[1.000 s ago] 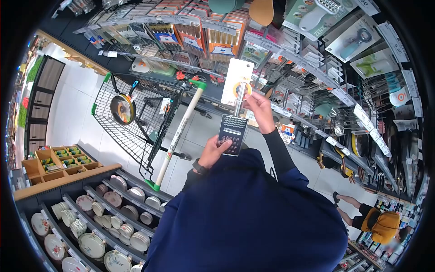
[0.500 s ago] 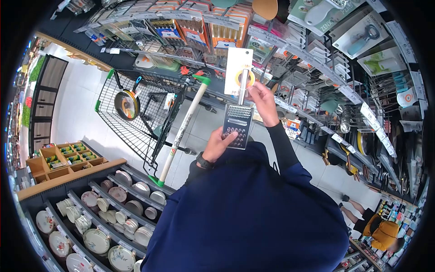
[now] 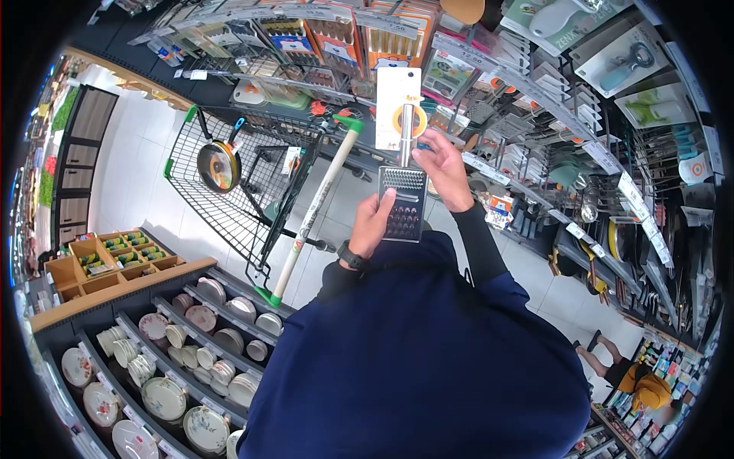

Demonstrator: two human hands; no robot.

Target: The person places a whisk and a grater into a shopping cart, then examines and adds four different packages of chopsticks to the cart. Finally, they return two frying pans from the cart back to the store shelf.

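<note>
A flat metal grater with a long handle is in front of my chest, its handle end lying over a white backing card with an orange ring print. My left hand grips the grater's plate from the left side, thumb lying across its front face. At the handle's right side is my right hand, with bent fingers and the thumb tip against the handle and card edge. Parts of its fingers behind the card are hidden.
A shopping cart with a frying pan inside stands to the left. Shelves of packaged kitchen tools run along the front and right. Plates and bowls fill a rack at lower left. Another person is at lower right.
My left thumb has slid up the grater's plate toward the handle. The grater and card have shifted slightly up in view, and my right fingers have moved a little along the handle.
</note>
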